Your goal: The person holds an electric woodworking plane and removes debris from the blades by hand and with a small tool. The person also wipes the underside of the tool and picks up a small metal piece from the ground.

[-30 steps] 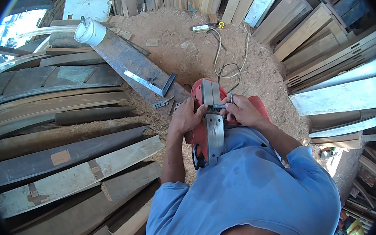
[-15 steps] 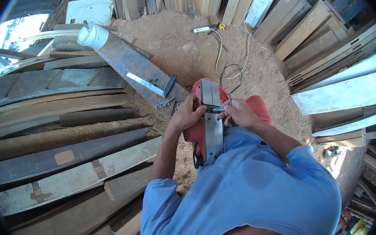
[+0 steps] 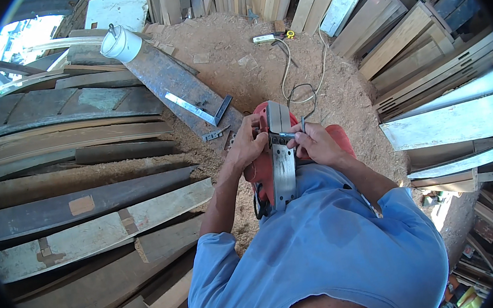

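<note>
Planer (image 3: 284, 177), red with metal plates facing up, rests at the person's lap and seems turned a little compared with half a second ago. The left hand (image 3: 246, 148) has changed its hold: its fingers are now more bent, at the planer's left side, with the thumb at the edge of the slot between the plates. Whether they pinch some small part there, I cannot tell. The right hand (image 3: 316, 142) remains closed on a slim metal tool (image 3: 284, 135), which lies across this slot, so I judge that the same fine work continues and only the support is adjusted. Ahead and to the left of the planer, a long board (image 3: 160, 73) carries a metal square (image 3: 214, 120) and, nearer to the planer, a small metal piece (image 3: 215, 134); at the board's far end is a white bucket (image 3: 124, 45). Farther ahead of the planer, a pale cable (image 3: 326, 47) curves on the floor near a yellow tape measure (image 3: 290, 34). Stacked planks (image 3: 89, 229) stretch to the planer's left, and more boards (image 3: 443, 125) stand at its right, well apart. What stands in the way is mostly the fingers themselves, which partly cover the slot.
</note>
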Motion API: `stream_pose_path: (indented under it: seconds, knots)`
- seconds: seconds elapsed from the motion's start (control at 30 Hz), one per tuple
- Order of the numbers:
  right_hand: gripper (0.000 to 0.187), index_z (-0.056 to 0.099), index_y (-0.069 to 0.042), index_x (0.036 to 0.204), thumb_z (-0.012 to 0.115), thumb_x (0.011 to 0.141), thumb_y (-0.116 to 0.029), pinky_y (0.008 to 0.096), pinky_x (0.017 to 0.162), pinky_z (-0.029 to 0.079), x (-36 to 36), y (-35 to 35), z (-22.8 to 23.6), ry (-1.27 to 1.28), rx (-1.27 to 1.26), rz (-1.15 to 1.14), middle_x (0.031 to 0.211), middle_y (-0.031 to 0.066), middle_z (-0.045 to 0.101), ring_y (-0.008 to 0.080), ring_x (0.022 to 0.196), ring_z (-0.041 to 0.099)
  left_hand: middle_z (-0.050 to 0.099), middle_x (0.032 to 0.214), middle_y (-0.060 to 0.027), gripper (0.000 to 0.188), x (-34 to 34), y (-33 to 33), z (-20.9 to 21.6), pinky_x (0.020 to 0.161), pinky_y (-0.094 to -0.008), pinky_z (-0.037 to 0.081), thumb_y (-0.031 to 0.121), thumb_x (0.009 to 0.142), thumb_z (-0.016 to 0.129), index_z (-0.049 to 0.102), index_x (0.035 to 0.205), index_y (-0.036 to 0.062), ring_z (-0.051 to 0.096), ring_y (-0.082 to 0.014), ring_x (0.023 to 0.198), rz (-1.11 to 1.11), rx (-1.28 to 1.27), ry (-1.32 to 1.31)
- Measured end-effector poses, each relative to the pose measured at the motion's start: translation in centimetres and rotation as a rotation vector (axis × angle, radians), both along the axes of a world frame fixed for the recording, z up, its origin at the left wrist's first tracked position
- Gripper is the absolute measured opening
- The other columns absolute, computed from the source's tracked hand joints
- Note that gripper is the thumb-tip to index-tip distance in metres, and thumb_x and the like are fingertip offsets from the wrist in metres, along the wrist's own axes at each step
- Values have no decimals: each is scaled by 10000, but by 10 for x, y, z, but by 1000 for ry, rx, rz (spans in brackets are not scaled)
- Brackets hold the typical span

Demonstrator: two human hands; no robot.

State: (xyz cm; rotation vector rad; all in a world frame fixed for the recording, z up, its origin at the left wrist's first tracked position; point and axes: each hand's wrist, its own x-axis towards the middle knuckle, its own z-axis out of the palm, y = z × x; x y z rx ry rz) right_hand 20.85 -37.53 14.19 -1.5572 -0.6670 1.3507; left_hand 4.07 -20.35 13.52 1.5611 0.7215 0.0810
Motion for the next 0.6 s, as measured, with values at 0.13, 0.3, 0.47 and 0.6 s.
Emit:
stream_pose_path:
  seconds: [0.13,0.3,0.47,0.6]
  knots:
    - [294,551,37,1264,447,1088,-173,241,633,537,-8,2,-1,115,-64,-28,997,119,716,95,687,645,559,1342,-196,491,-2,-2,-16,1027,-407,486,36,931,507,426,1412,-23,569,-271,1223,74,63,-86]
    - [311,548,31,1269,429,1092,-194,260,605,542,-18,6,6,188,-112,-66,979,118,701,103,667,648,595,1285,-212,453,-1,-4,-25,1031,-421,482,8,915,465,448,1364,-48,590,-269,1202,91,187,-199]
    - [214,556,-1,1164,453,1078,-168,285,542,520,-35,17,14,345,-160,-212,873,62,641,108,613,606,614,1233,-197,400,0,-8,-22,996,-419,492,29,925,468,490,1319,-39,609,-286,1150,111,156,-222]
    - [119,541,-60,1042,475,1070,-154,287,484,472,-31,20,5,93,-131,-98,808,16,569,99,538,515,524,1365,-152,442,0,-3,-22,1131,-403,384,62,979,437,451,1418,16,501,-263,1294,-8,169,-253]
